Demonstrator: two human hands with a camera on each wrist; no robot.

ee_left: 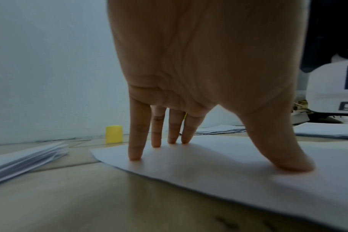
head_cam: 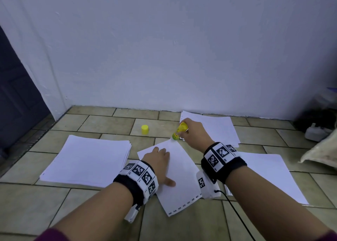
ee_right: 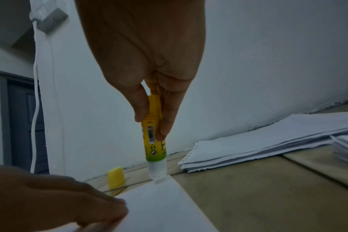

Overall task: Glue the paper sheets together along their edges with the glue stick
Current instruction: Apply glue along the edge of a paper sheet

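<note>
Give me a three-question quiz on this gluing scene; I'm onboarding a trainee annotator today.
1. True or false: the yellow cap is on the glue stick.
2. Which hand grips the glue stick? A) left hand B) right hand
3. Fill in: the glue tip sits at the far ______ of the sheet that the left hand presses flat.

Key:
1. False; the cap stands on the tiled floor, apart from the stick.
2. B
3. corner
</note>
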